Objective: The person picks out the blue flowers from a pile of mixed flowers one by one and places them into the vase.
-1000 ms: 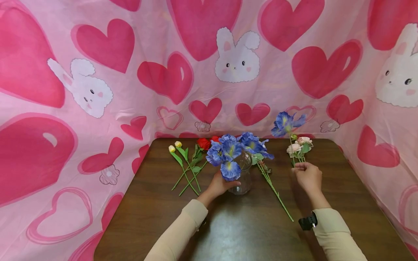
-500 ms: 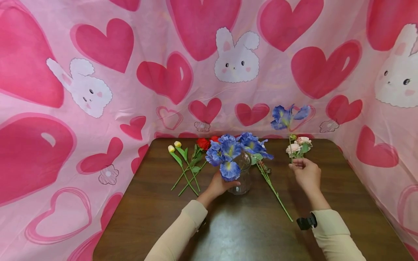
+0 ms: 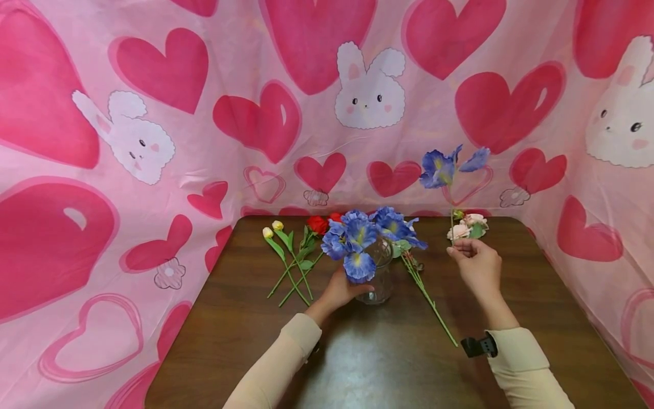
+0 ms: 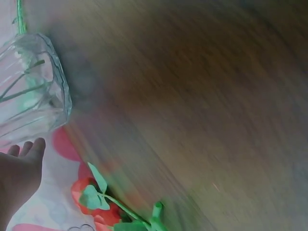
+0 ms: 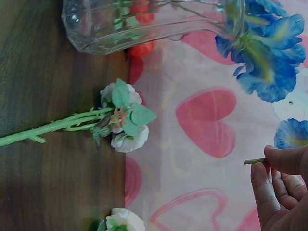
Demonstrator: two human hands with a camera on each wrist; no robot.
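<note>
A clear glass vase stands mid-table with several blue irises leaning out over its rim. My left hand holds the vase low on its left side, thumb across the near face; the blooms hide part of its fingers. The left wrist view has this hand beside the glass base, with cut stems inside. My right hand pinches the stem of a single blue iris, bloom upward, above the table's right side. In the right wrist view a short stem end pokes out between thumb and forefinger.
Yellow tulips and red roses lie left of the vase. A long-stemmed pale rose spray lies right of it, with more pale pink roses behind my right hand. Heart-patterned cloth hangs around the brown table.
My right hand has risen and shifted slightly left, lifting the single iris higher. The left hand has stayed at the vase.
</note>
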